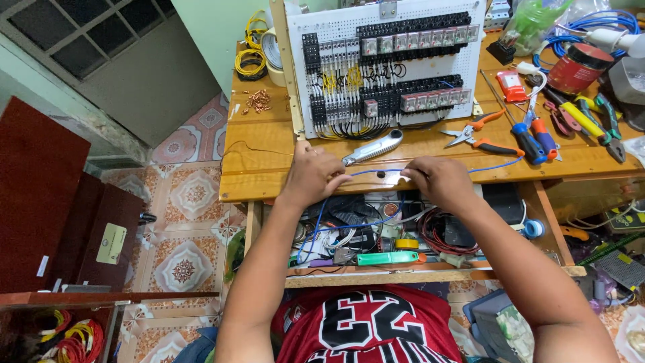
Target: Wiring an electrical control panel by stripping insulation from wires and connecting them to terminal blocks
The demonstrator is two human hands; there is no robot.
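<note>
Both hands pinch the thin blue wire point(376, 171) stretched along the bench edge: left hand point(312, 175), right hand point(433, 180). I'd keep it taut and level, clear of the knife point(373, 148).

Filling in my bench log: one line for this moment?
left hand: pinches blue wire | right hand: pinches same wire | utility knife: lies beside

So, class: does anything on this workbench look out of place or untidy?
Yes. Small copper terminals lie scattered loose on the bench's left end, and the open drawer under both hands is a tangle of wires and tools.
</note>
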